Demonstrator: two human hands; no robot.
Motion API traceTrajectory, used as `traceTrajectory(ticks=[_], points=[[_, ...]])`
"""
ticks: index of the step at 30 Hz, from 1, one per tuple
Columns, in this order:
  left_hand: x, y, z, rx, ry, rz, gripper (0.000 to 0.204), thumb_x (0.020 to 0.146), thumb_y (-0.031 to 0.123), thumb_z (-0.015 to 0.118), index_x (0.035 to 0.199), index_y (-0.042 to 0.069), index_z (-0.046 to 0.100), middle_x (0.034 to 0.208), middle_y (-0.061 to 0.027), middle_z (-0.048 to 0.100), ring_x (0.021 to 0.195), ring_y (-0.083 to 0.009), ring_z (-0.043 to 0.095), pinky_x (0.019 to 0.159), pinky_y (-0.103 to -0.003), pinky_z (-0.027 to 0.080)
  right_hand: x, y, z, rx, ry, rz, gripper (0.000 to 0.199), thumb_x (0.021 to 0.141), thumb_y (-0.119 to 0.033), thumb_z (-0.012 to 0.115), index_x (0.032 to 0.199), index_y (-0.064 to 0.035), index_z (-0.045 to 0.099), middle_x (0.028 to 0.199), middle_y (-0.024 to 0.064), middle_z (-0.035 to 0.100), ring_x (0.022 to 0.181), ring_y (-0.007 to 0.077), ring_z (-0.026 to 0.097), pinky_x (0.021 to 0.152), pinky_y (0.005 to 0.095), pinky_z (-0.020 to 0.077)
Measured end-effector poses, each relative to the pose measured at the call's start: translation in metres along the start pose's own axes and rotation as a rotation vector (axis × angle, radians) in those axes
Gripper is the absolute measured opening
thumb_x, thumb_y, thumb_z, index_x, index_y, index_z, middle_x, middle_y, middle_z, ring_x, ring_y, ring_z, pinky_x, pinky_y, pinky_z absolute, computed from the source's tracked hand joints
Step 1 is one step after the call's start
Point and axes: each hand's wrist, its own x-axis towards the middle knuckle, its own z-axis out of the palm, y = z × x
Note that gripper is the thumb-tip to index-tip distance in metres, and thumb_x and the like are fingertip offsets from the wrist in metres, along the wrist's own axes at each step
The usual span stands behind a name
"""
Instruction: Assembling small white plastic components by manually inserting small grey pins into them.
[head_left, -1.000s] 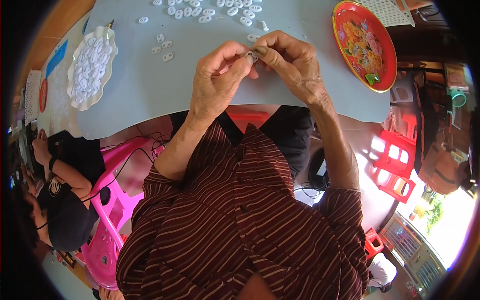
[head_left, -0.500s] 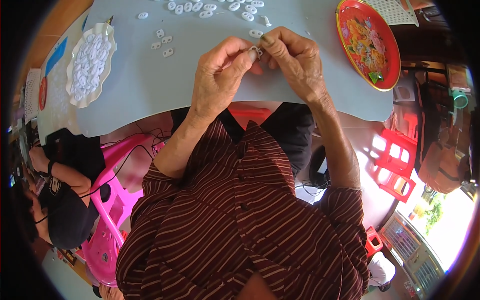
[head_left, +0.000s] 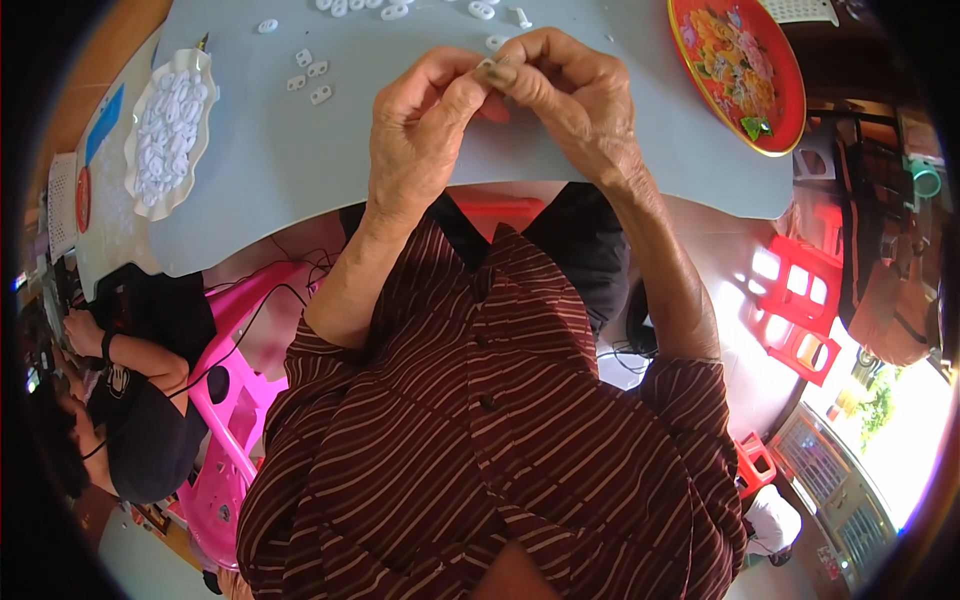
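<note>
My left hand (head_left: pixel 415 125) and my right hand (head_left: pixel 585 105) meet above the grey table (head_left: pixel 270 170), fingertips pinched together. Between them is a small white plastic piece (head_left: pixel 487 63), mostly covered by my right thumb. Just beyond the fingers lies a white oval two-holed piece (head_left: pixel 495 42), partly hidden. Several smaller two-holed white pieces (head_left: pixel 318 68) lie to the left of my left hand. More white oval pieces (head_left: pixel 396 12) are scattered at the far edge of the view, near a small white peg-shaped part (head_left: pixel 522 17).
At the left, a wavy-rimmed white tray (head_left: pixel 152 211) holds a heap of white oval pieces. A red floral tray (head_left: pixel 783 95) sits at the right. Beside the table are a pink plastic chair (head_left: pixel 235 465), red stools (head_left: pixel 800 285) and another person (head_left: pixel 150 430) at lower left.
The view has shifted, so the table things sit higher in the picture. My right thumb has moved over the white piece, hiding more of it, and both hands remain pinched together.
</note>
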Motion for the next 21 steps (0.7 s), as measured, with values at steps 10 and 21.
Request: traceTrajectory(ticks=[10,21], points=[[0.025,0.034,-0.019,0.571,-0.033,0.028,0.017,0.091,0.014,0.053,0.094,0.000,0.062,0.074,-0.0019,0.059,0.070,-0.0078,0.053,0.066,-0.024,0.042,-0.014,0.004,-0.022,0.170,0.272,0.038,0.009,0.087,-0.005,0.059,0.092,0.0025,0.059,0.082,0.0076,0.064,0.068,0.0091,0.058,0.066,0.0227,0.0491],[0.051,-0.005,-0.003,1.127,-0.272,0.320,0.020,0.079,0.003,0.060,0.100,0.004,0.060,0.086,-0.0119,0.051,0.088,-0.0302,0.049,0.078,-0.038,0.042,-0.017,0.001,-0.018,0.063,0.241,0.019,0.011,0.085,-0.007,0.064,0.091,0.0019,0.062,0.071,-0.0021,0.058,0.066,0.0040,0.051,0.061,0.0185,0.0428]])
